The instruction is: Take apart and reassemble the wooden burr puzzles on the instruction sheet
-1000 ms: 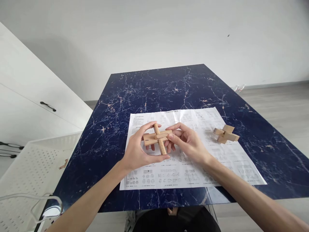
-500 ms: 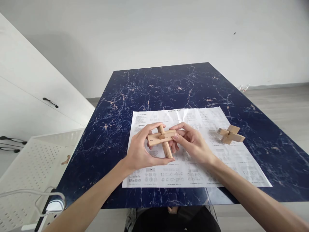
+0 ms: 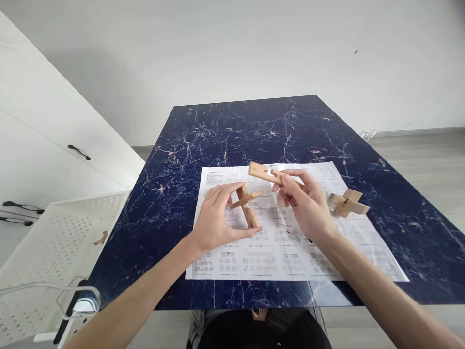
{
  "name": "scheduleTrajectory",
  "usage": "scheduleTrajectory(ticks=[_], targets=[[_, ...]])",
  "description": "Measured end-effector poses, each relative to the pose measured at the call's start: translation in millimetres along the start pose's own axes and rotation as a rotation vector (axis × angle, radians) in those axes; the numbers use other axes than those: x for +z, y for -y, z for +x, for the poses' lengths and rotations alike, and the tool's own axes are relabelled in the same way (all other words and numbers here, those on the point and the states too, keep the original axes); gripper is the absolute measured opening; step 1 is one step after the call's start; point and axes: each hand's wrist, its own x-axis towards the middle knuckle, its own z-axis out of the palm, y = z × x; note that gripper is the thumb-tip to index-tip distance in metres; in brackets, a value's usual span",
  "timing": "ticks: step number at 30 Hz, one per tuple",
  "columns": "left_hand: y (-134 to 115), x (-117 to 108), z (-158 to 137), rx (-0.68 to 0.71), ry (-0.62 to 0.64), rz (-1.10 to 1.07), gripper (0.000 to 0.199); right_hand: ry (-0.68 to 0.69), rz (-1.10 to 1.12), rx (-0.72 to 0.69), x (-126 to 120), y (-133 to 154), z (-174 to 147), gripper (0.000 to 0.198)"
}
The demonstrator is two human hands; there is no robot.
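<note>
Between the thumb and fingertips of my left hand (image 3: 218,213) are two crossed wooden puzzle pieces (image 3: 250,214), one running lengthwise and the other through it at an angle. My right hand (image 3: 307,201) pinches one end of a separate notched wooden puzzle piece (image 3: 260,170), raised above and to the right of the pair. A cut-out shows near the middle of that piece. Both hands are over a printed instruction sheet (image 3: 269,261) with rows of small diagrams. On the sheet's right edge rests an assembled wooden cross puzzle (image 3: 348,203).
The sheet lies on a dark blue marbled table (image 3: 232,131). At the left stands a white perforated bin (image 3: 39,252) with a small wooden piece (image 3: 100,238) inside and a white cable (image 3: 51,286) by it. Behind it are white cabinets (image 3: 43,131).
My right hand has drawn the notched piece away from the crossed pieces, up and to the right. My left hand still grips the other two pieces in about the same place.
</note>
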Motion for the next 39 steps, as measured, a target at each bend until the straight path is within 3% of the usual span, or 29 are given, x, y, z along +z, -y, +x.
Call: scheduleTrajectory(ticks=[2, 7, 11, 14, 18, 20, 24, 26, 29, 32, 39], targets=[[0, -1, 1, 0.044, -0.05, 0.043, 0.091, -0.046, -0.136, -0.025, 1, -4, 0, 0.031], [1, 0, 0, 0.048, -0.038, -0.083, 0.09, 0.023, -0.57, -0.068, 9, -12, -3, 0.029], [1, 2, -2, 0.044, -0.022, -0.117, 0.091, -0.029, -0.759, -0.21, 12, -12, -5, 0.028], [1, 2, -3, 0.005, -0.018, -0.119, 0.091, 0.014, -0.709, -0.293, 13, -7, -7, 0.025], [2, 3, -4, -0.025, -0.007, -0.176, 0.089, 0.374, -0.583, -0.306, 18, -1, -12, 0.025], [-1, 3, -5, -0.029, 0.04, -0.243, 0.089, 0.46, -0.561, -0.312, 19, -1, -13, 0.026], [-6, -1, -5, -0.148, 0.201, -0.416, 0.092, 0.466, -0.524, -0.231, 19, -2, -13, 0.023], [-8, -3, -4, -0.25, 0.232, -0.485, 0.078, 0.469, -0.496, -0.197, 18, -2, -12, 0.021], [-10, -5, 0, -0.338, 0.203, -0.511, 0.051, 0.497, -0.433, -0.164, 18, 1, -12, 0.023], [-13, -5, 5, -0.351, 0.201, -0.527, 0.036, 0.525, -0.391, -0.139, 19, 4, -12, 0.025], [-9, -5, 6, -0.4, 0.009, -0.552, 0.035, 0.545, -0.347, -0.082, 18, 10, -13, 0.025]])
